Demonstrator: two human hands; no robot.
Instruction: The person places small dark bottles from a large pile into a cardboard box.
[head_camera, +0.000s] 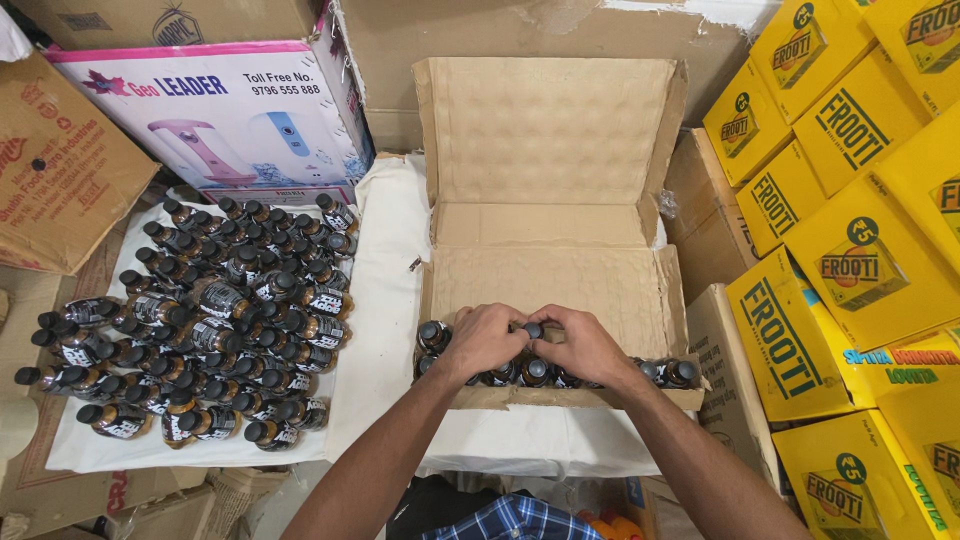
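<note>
Landmark: the open brown corrugated cardboard carton (545, 255), lying flat with its flaps folded back; every place below is told from it.
Thing in hand: small dark bottles with black screw caps and black-and-white printed labels (530, 370), standing upright in a single row along the carton's near wall.
Left hand: the left hand (484, 338) is curled palm-down over the left part of that row, fingers closed around bottle tops; which single bottle it grips cannot be told.
Right hand: the right hand (585, 345) is likewise closed over the row's middle, its fingertips meeting those of the left hand above one cap.
Weight, as judged: each bottle looks light; several pressed together would weigh more and tend to splay.
Stiffness and surface: the bottles seem rigid, and the glossy labels suggest a smooth, somewhat slippery body; glass or plastic cannot be told.
Where to hold: probably the neck just under the cap, or the shoulders of neighbouring bottles squeezed together.
Look: dark contents, rounded shoulders, short necks.
Left of the carton: a heap of like bottles lying on their sides (205, 320) on a white cloth (385, 330).
Right of the carton: stacked yellow cardboard boxes (850, 270).
Beyond the carton: a white and pink printed appliance box (210, 115).
</note>
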